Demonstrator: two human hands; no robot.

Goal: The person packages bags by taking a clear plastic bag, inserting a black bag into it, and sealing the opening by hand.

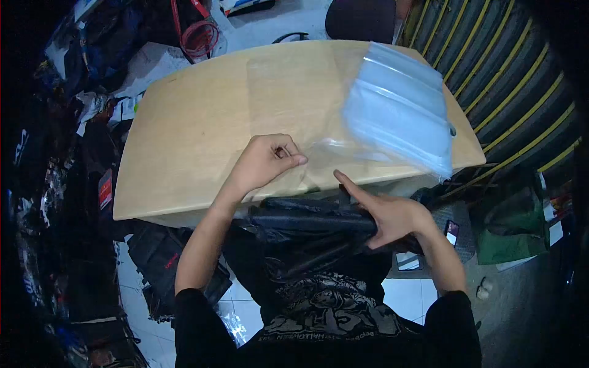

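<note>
My left hand [270, 162] is over the near part of the table, thumb and fingers pinched on the edge of a clear plastic bag [334, 144]. The thin film stretches right from my fingertips toward a stack of clear plastic bags [399, 101], which looks bluish white. My right hand [396, 216] is around the right end of a black folded item [307, 221] of shiny fabric, with one finger reaching toward the table edge. This item lies against my lap, just below the table; its exact kind cannot be made out.
The wooden table [190, 129] has a curved far edge. Dark packed goods [92, 184] crowd the left side, and black folded items [165, 264] lie on the floor. A green bag [512, 221] stands at right near a yellow-striped shutter [503, 73]. A dark seat [361, 18] is beyond the table.
</note>
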